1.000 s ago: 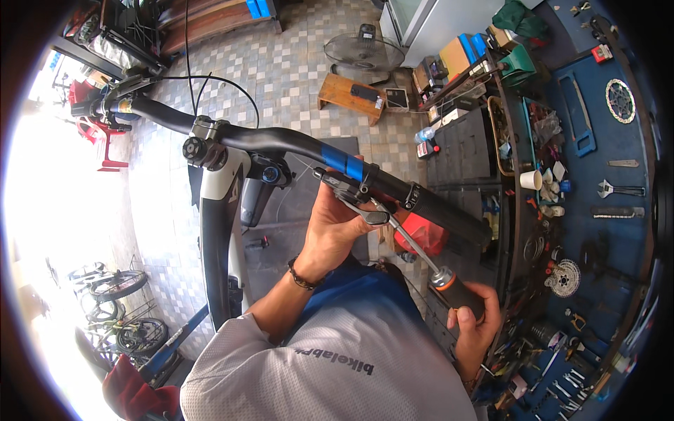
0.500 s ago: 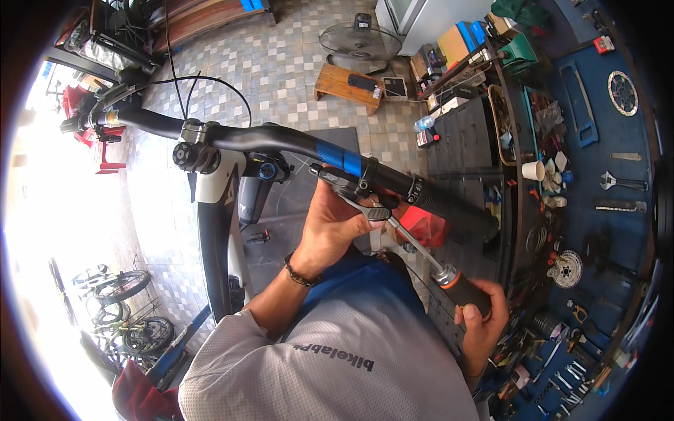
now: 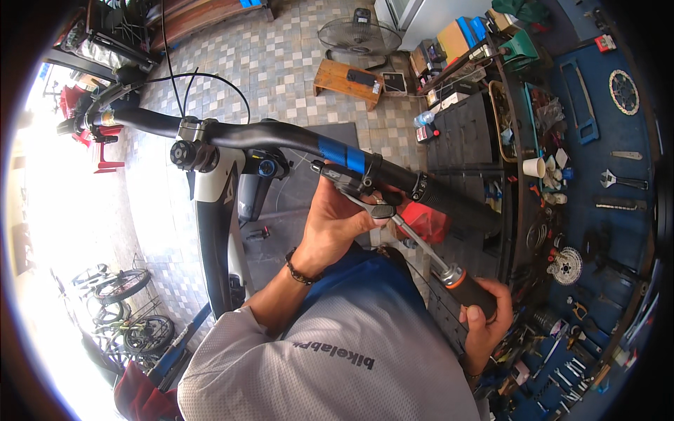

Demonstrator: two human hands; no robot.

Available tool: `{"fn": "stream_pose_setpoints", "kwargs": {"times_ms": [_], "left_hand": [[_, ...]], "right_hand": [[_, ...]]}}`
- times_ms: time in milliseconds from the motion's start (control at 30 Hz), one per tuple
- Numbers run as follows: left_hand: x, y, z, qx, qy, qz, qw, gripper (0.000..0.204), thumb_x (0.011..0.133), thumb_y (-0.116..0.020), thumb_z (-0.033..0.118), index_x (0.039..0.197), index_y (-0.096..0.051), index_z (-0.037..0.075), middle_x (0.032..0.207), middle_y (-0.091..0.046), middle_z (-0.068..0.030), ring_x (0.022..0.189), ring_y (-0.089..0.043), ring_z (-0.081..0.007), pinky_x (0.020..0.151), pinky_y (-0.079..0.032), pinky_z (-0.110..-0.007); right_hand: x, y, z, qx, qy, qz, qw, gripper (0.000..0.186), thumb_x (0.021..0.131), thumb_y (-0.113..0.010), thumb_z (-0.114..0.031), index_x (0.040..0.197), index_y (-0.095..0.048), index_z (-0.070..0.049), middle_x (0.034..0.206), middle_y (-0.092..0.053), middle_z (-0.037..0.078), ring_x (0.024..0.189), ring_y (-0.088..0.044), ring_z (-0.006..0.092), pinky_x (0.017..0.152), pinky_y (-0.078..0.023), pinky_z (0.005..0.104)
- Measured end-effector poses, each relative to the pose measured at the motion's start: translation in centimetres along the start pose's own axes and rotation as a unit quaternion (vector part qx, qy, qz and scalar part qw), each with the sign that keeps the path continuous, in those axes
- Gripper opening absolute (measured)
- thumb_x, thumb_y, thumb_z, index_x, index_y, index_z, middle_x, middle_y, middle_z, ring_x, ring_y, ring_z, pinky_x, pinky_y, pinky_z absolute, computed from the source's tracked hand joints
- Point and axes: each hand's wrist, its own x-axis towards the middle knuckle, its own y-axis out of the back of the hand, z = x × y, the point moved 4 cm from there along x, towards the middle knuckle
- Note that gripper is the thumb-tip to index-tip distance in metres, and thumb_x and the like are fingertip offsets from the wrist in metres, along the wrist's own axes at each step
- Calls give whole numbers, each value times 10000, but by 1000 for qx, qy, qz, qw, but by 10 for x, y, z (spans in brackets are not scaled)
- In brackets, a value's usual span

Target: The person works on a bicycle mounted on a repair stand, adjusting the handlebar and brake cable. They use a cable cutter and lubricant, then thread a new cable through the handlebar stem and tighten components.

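Observation:
A black bicycle handlebar [image 3: 274, 135] with blue marking runs from the left to a black grip [image 3: 460, 207] at the right. Under it, beside the clamp, hangs a black shifter [image 3: 344, 179] with a thumb lever [image 3: 380, 210]. My left hand [image 3: 331, 223] closes around this shifter from below, the thumb by the lever. In my right hand [image 3: 486, 324] is the dark handle of a screwdriver [image 3: 469, 292] with an orange ring. Its metal shaft slants up to the underside of the shifter; the lever and my left hand hide where the tip sits.
The white and black bike frame [image 3: 214, 224] stands left of my arm. On the right, a dark drawer cabinet [image 3: 463, 144] and a blue tool board [image 3: 597, 126] with hung tools line the side. A fan [image 3: 359, 41] and a low wooden stool [image 3: 337, 84] stand on the tiled floor ahead.
The screwdriver handle and my right hand have shifted slightly to the right. The handlebar's grip end sits a touch farther right in view. My left hand keeps its hold on the shifter.

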Motion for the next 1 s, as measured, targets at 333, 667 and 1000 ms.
{"fn": "stream_pose_setpoints", "kwargs": {"times_ms": [333, 667, 1000], "left_hand": [[-3, 5, -5, -6, 1, -9, 1000, 768, 859, -796, -94, 1480, -410, 139, 1337, -643, -161, 1298, -638, -327, 1113, -528, -612], [1, -9, -2, -367, 97, -57, 923, 493, 1026, -561, 343, 1429, -577, 60, 1443, -623, -187, 1388, -555, -355, 1272, -297, -621], [11, -20, -1, -373, 88, -10, 924, 408, 1053, -539, 348, 1289, -662, 38, 1237, -737, -144, 1278, -645, -316, 1286, -313, -598]], "right_hand": [[-2, -4, -8, -8, -16, 2, 1000, 500, 884, -790, -331, 1171, -653, 54, 995, -694, 127, 765, -641, 151, 686, -501, 284], [22, -16, -22, -76, 140, -29, 987, 427, 936, -757, -209, 1266, -626, 29, 1199, -665, 172, 969, -655, 156, 798, -547, 274], [27, -25, -38, -253, 173, -97, 947, 470, 902, -738, -68, 1357, -644, 3, 1216, -634, 181, 1036, -636, 312, 869, -528, 406]]}}
